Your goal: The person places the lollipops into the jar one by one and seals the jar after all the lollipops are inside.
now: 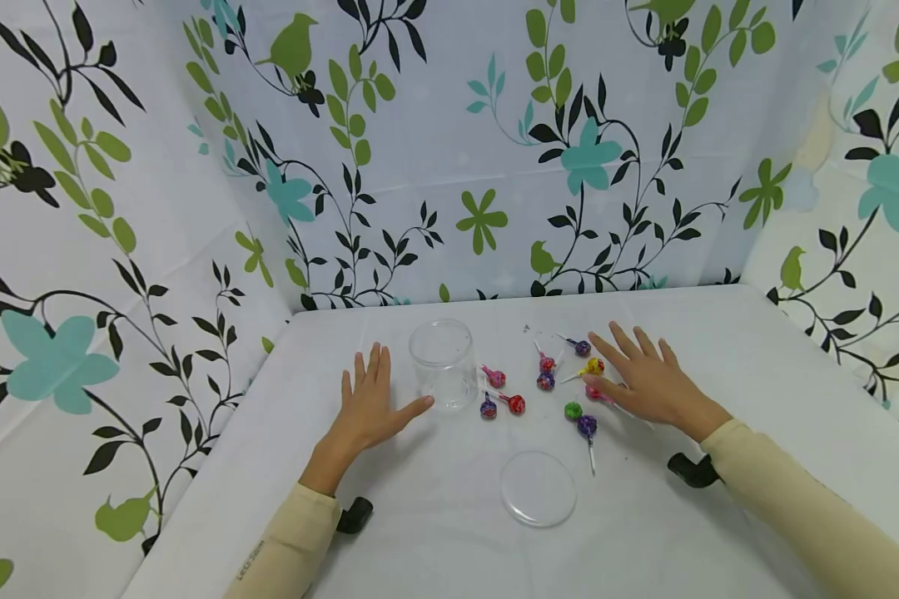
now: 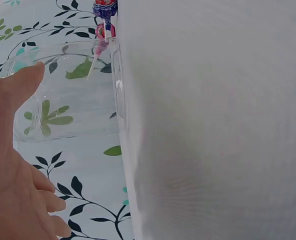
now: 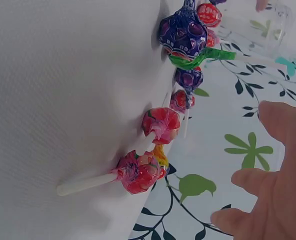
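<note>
A clear, open-topped jar [image 1: 444,370] stands upright on the white table. Just left of it is my left hand [image 1: 370,406], fingers straight and spread, thumb pointing at the jar's lower side; the left wrist view has the thumb overlapping the jar [image 2: 73,100]. My right hand [image 1: 650,383] spreads its fingers over the right edge of the scattered lollipops, holding nothing. Nearest it are a yellow lollipop [image 1: 593,366] and a pink one [image 1: 595,393] partly hidden by the thumb. A green lollipop [image 1: 573,411] and a purple one [image 1: 587,427] lie closer to me.
A clear round lid [image 1: 538,489] lies flat near the front. Between jar and right hand lie several more lollipops, among them a red one [image 1: 516,404] and a blue one [image 1: 488,408]. Leaf-patterned curtains [image 1: 479,150] rise behind the table [image 1: 434,532] and at both sides.
</note>
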The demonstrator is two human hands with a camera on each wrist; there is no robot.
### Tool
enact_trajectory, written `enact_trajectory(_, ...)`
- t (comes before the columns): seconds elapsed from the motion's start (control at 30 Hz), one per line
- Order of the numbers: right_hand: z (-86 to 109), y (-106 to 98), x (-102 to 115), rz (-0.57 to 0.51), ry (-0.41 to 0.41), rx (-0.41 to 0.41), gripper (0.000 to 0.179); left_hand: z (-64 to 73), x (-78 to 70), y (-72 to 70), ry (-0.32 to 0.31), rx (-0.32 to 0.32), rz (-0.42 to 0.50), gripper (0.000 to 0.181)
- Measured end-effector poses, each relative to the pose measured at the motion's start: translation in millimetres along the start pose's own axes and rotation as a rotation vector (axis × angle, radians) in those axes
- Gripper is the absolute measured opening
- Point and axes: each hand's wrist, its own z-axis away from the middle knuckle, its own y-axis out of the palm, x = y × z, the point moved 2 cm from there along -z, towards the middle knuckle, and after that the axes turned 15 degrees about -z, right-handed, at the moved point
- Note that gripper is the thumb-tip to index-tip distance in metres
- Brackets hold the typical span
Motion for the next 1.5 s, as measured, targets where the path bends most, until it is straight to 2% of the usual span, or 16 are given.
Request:
enact_trajectory(0.2,1.3,6.7,-1.7,0.021,0.008,0.032,0.075,1.1,-0.6,2.9,-0.002,-0.009,0.013,0.121)
enact_trajectory(0.43,4.1,7.4,-3.5,0.034,-0.032,-0.003,0.051,-2.1,-2.3,5.6,0.008,0.008,0.051,0.120)
enact_trajectory(0.57,4.7,11.1,-5.5,0.033,-0.056,-0.009,0.040,-3.5,-4.5,5.1,-0.018,0.029,0.146,0.121)
enact_trajectory(0.77,3.8,18.5,-8.3,0.047,-0.092,-0.023,0.022,-10.1,-9.8,6.6,-0.028,0.005,0.346,0.116)
enact_trajectory(0.93,1.0,21.4,-8.0,0.055,-0.099,-0.029,0.008,-18.4,-15.7,10.4,-0.047,-0.001,0.448,0.117)
enact_trajectory(1.2,-0.9,22.0,-9.4,0.038,-0.118,-0.042,0.015,-28.5,-27.1,14.6,-0.034,-0.022,0.565,0.116)
enact_trajectory(1.5,-1.6,16.6,-6.1,-0.008,-0.106,-0.045,0.005,-30.0,-28.2,16.4,-0.030,-0.035,0.588,0.108)
